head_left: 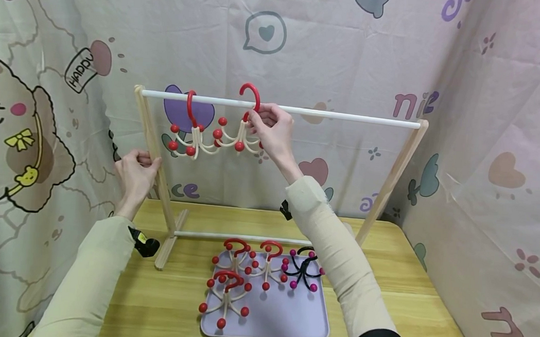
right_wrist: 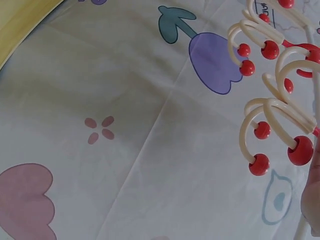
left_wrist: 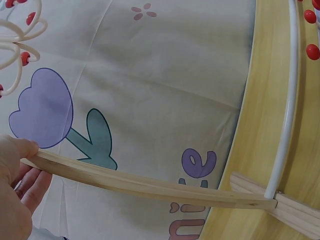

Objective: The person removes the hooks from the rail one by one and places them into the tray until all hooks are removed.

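The right hand pinches a hanger by the lower end of its red hook, thumb against fingertips; how the other fingers lie is partly hidden. The hook's curve rises above the white rail, its stem crossing it; whether they touch I cannot tell. The left hand grips the left post, thumb on one side and fingers on the other.

The hanger looks light, with a stiff hook and thin, smooth arms that may flex a little. The red balls are probably slick, so the bottom of the hook, above where the arms spread, seems the best hold. The arms could snag on the second hanger, which hangs from the rail just to the left.

Nearer, on the table, a lilac tray holds three more red-hooked hangers toward the left and a black hanger at far right. Patterned cloth stands behind.
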`<state>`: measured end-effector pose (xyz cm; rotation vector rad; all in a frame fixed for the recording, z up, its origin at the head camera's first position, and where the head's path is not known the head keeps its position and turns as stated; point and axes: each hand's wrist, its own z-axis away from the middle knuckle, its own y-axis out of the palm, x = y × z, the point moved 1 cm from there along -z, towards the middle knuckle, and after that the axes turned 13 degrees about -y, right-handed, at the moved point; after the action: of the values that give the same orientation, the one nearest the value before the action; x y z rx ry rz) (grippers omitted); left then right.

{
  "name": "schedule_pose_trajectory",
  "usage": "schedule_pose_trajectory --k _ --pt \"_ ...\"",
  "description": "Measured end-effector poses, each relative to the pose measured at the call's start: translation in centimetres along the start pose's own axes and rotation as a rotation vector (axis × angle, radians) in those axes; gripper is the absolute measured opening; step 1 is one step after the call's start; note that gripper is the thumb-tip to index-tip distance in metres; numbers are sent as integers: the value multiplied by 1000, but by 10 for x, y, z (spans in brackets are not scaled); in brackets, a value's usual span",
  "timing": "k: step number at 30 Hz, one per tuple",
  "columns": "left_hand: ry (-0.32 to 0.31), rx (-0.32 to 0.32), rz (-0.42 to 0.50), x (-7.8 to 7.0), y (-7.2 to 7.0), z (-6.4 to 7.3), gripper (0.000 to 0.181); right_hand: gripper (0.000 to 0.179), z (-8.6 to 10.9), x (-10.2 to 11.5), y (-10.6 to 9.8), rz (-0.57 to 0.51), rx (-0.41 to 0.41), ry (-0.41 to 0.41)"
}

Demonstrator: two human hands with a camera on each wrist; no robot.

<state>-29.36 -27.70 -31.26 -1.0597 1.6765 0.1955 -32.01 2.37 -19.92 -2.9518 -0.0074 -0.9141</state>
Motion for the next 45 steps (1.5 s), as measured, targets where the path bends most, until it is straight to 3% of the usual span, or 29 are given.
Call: schedule_pose_trajectory --k 12,18,35,45 --pt "17 -5 22 1 1 1 25 16 13 6 -11 -52 15 -61" --pt "15 -20 9 1 1 0 25 14 25 4 -24 -54 37 -40" --pt "7 3 22 0 1 1 27 13 96 -8 -55 -62 119 15" --pt "2 10 43 0 1 1 27 11 135 -12 -70 -152 142 31"
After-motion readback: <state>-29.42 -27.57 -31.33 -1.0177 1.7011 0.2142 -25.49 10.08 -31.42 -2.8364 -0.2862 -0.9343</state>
